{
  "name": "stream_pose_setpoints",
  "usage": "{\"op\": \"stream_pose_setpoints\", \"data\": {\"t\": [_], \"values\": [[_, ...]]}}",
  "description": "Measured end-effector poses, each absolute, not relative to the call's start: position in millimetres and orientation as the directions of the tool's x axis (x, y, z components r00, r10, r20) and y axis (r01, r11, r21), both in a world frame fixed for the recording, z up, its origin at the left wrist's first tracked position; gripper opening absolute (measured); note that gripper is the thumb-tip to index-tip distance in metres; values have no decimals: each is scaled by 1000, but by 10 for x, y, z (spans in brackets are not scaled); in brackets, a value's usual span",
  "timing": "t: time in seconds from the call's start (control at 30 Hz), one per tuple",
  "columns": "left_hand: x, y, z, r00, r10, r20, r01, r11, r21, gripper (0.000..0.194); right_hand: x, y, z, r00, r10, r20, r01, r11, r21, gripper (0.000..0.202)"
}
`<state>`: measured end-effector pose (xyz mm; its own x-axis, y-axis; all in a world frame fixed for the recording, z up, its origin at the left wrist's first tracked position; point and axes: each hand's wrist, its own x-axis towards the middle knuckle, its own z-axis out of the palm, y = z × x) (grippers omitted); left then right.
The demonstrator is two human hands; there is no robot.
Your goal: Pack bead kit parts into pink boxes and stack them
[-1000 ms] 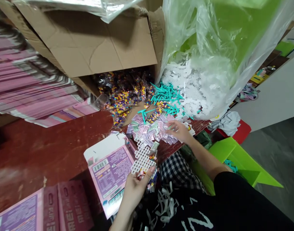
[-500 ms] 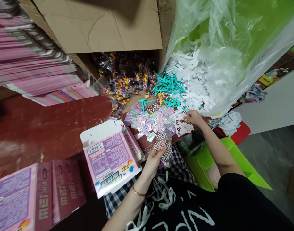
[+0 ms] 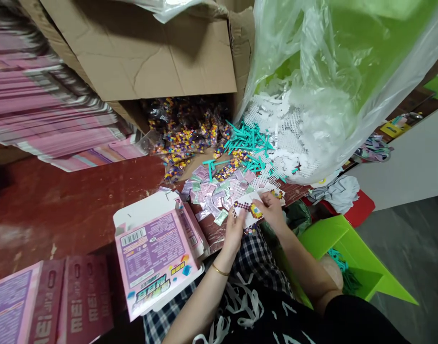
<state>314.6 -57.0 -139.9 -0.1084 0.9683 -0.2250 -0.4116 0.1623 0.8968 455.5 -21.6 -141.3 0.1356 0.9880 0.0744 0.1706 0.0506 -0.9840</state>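
Observation:
My left hand (image 3: 233, 230) is closed on a white lattice piece, mostly hidden now behind a white card. The card (image 3: 248, 209) carries printed pixel patterns in purple and yellow. My right hand (image 3: 272, 210) pinches this card by its right side, and its left edge meets my left fingers. Under the hands part of a small bag of coloured pieces (image 3: 251, 230) shows. Beside my right hand, more printed cards (image 3: 276, 192) lie on the table edge. Small pink, purple and green packets (image 3: 213, 191) are heaped just beyond my left hand.
An open pink box (image 3: 156, 258) stands left of my hands. Behind the packets are teal tools (image 3: 251, 138), bags of coloured pieces (image 3: 185, 143) spilling from a cardboard carton (image 3: 161, 62), and white lattice pieces (image 3: 290, 124) in a clear plastic bag. A green bin (image 3: 362, 267) sits at right.
My right hand has lifted a printed card from the pile and brought it left to my left hand. The card now covers much of the lattice piece. The view has shifted slightly.

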Motion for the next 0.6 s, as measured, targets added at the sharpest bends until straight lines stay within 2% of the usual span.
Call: {"op": "stream_pose_setpoints", "data": {"t": [0.1, 0.17, 0.27, 0.33, 0.4, 0.6], "values": [[3147, -547, -1286, -113, 975, -191, -386, 134, 913, 53, 4519, 146, -1281, 290, 925, 243, 374, 124, -919, 42], [3093, -558, -1219, -117, 966, -229, -400, 165, 901, 54, 4738, 697, -1047, 379, 873, 306, 424, 130, -896, 49], [2985, -606, -1123, -73, 949, -306, -454, 242, 858, 56, 5143, 1660, -692, 413, 831, 373, 529, 115, -841, 64], [2923, -648, -1059, -40, 937, -347, -479, 287, 829, 54, 5324, 2141, -558, 383, 854, 351, 697, -18, -717, 50], [2877, -679, -1005, -27, 925, -379, -500, 315, 807, 53, 5442, 2389, -520, 372, 859, 352, 772, -75, -631, 37], [2823, -713, -1033, -47, 927, -372, -522, 295, 800, 51, 5930, 2397, -756, 340, 731, 592, 777, 136, -614, 38]]}}
